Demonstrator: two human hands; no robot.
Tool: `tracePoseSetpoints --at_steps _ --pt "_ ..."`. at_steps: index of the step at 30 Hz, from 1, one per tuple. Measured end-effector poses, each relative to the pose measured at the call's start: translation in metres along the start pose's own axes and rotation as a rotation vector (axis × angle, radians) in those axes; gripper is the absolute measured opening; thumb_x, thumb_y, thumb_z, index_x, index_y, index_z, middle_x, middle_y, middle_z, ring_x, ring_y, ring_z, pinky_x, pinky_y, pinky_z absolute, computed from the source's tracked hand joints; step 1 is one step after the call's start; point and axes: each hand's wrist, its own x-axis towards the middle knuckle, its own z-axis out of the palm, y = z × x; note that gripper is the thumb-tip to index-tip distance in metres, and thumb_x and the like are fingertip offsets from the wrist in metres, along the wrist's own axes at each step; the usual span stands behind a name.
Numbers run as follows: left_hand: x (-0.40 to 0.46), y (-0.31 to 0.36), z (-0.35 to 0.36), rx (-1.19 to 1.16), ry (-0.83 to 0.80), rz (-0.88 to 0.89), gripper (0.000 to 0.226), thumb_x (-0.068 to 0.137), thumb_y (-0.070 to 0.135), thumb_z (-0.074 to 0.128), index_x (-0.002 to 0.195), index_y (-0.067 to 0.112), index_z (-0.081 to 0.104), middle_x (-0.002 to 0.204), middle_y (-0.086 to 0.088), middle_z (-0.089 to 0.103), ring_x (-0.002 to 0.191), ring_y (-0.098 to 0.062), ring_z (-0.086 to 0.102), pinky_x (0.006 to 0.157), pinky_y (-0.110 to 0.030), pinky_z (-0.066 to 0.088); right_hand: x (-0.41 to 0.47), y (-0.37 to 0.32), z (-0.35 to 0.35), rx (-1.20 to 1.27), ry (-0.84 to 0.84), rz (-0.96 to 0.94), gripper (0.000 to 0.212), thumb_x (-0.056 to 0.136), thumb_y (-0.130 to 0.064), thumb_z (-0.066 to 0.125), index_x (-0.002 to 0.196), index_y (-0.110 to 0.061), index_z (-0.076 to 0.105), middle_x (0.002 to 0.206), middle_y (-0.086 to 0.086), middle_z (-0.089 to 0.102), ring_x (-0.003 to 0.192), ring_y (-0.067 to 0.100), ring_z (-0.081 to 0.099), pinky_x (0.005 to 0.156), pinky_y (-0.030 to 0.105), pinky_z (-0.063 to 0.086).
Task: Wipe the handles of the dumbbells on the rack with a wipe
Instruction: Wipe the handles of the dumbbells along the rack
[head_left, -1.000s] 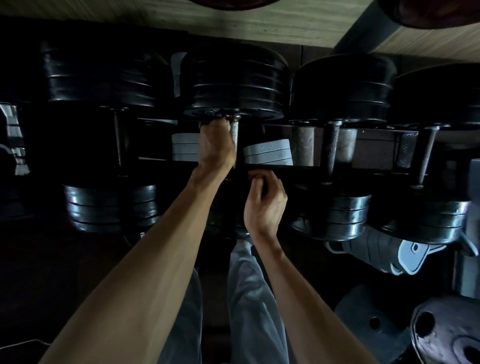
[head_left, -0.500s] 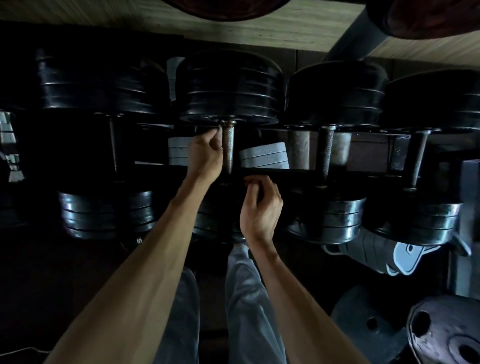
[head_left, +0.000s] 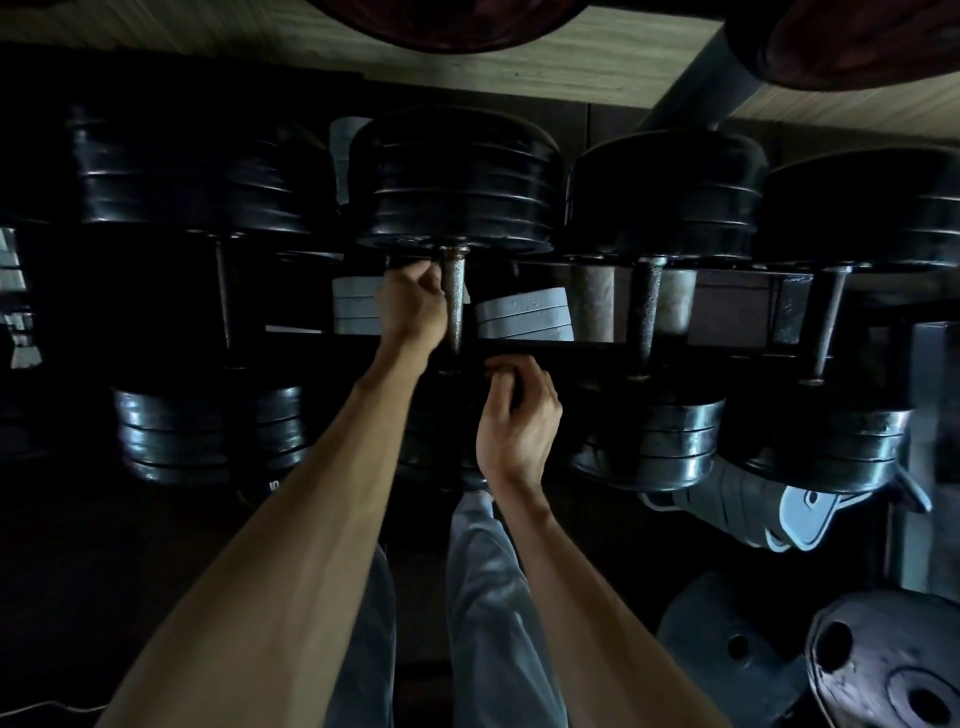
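My left hand (head_left: 413, 306) has slid off the handle (head_left: 455, 306), fingers curled beside it; right hand (head_left: 519, 415) curled below, contents unclear; wipe unseen; that handle looks finished.

Four dumbbells (head_left: 457, 291) lie side by side across the rack (head_left: 675, 348), handles running near to far. Flat plates (head_left: 524, 319) sit stacked beneath, behind the handles. More plates (head_left: 883, 670) lie on the floor at near right.

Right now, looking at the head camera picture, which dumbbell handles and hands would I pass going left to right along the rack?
Far-left handle → left hand → knurled handle beside it → right hand, lower down → third handle → far-right handle.
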Motion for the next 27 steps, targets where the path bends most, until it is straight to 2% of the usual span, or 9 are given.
tracePoseSetpoints --at_steps 4,7,9,12,14,16,22,25,27 --pt "-0.009 -0.013 -0.011 -0.066 -0.045 -0.031 0.033 0.099 0.032 0.053 0.069 0.023 0.064 0.071 0.001 0.063 0.075 -0.016 0.062 0.081 -0.042 0.056 0.0 -0.001 0.0 0.004 0.002 -0.001 0.024 0.085 -0.017 0.044 0.08 -0.016 0.067 0.075 -0.01 0.066 0.075 0.008 0.057 0.077 0.038 0.051" --pt "-0.031 -0.009 -0.007 0.052 0.024 0.105 0.027 0.103 0.024 0.051 0.105 0.009 0.074 0.088 -0.002 0.073 0.08 -0.007 0.065 0.075 -0.017 0.051 0.001 -0.001 0.0 0.0 -0.002 0.004 0.023 0.085 -0.015 0.045 0.078 -0.016 0.066 0.074 -0.013 0.063 0.074 0.004 0.055 0.078 0.037 0.051" --pt "-0.025 -0.006 -0.001 0.089 0.031 0.103 0.029 0.103 0.021 0.049 0.114 0.004 0.071 0.1 -0.007 0.074 0.09 -0.011 0.069 0.079 -0.015 0.051 0.001 0.0 0.0 -0.003 -0.009 0.006 0.024 0.085 -0.017 0.044 0.079 -0.016 0.067 0.075 -0.011 0.066 0.076 0.008 0.057 0.078 0.04 0.051" --pt "-0.007 -0.003 -0.003 0.163 0.041 0.048 0.031 0.102 0.022 0.05 0.095 0.001 0.072 0.081 -0.011 0.07 0.078 -0.024 0.067 0.075 -0.033 0.054 0.001 -0.001 -0.001 0.007 -0.007 0.01 0.025 0.086 -0.019 0.044 0.081 -0.016 0.068 0.076 -0.009 0.067 0.077 0.01 0.059 0.079 0.043 0.052" --pt "-0.018 -0.002 -0.005 0.283 0.054 0.121 0.035 0.102 0.019 0.047 0.076 0.004 0.064 0.069 -0.01 0.063 0.066 -0.02 0.061 0.066 -0.029 0.049 0.001 0.0 -0.001 0.006 -0.011 0.008 0.026 0.086 -0.02 0.043 0.081 -0.015 0.068 0.077 -0.009 0.068 0.077 0.009 0.058 0.079 0.043 0.052" --pt "-0.034 -0.004 -0.004 0.339 0.071 0.186 0.034 0.103 0.015 0.045 0.081 0.004 0.067 0.071 -0.006 0.063 0.067 -0.015 0.059 0.066 -0.025 0.049 0.001 0.001 -0.001 0.0 -0.019 0.008 0.028 0.086 -0.021 0.042 0.081 -0.015 0.068 0.077 -0.008 0.068 0.077 0.01 0.058 0.079 0.043 0.051" --pt "-0.022 0.001 -0.001 0.42 0.063 0.092 0.036 0.098 0.005 0.042 0.063 0.009 0.05 0.059 -0.003 0.048 0.054 -0.016 0.046 0.05 -0.022 0.032 0.001 -0.001 -0.002 -0.009 -0.032 -0.002 0.031 0.086 -0.024 0.04 0.083 -0.014 0.069 0.08 -0.006 0.07 0.08 0.012 0.059 0.082 0.044 0.051" --pt "-0.042 0.0 -0.003 0.453 0.064 0.1 0.035 0.103 0.017 0.044 0.072 0.011 0.059 0.057 0.004 0.048 0.048 -0.008 0.045 0.046 -0.021 0.031 0.002 -0.001 -0.002 -0.009 -0.031 -0.009 0.031 0.085 -0.023 0.04 0.082 -0.014 0.07 0.079 -0.006 0.069 0.078 0.012 0.057 0.081 0.042 0.051" --pt "-0.042 -0.003 -0.007 0.444 0.04 0.098 0.033 0.104 0.025 0.046 0.088 0.008 0.069 0.07 -0.002 0.063 0.064 -0.017 0.061 0.059 -0.023 0.041 0.002 0.0 -0.001 -0.013 -0.036 -0.017 0.03 0.085 -0.021 0.041 0.082 -0.014 0.069 0.078 -0.005 0.069 0.077 0.014 0.057 0.08 0.042 0.051"
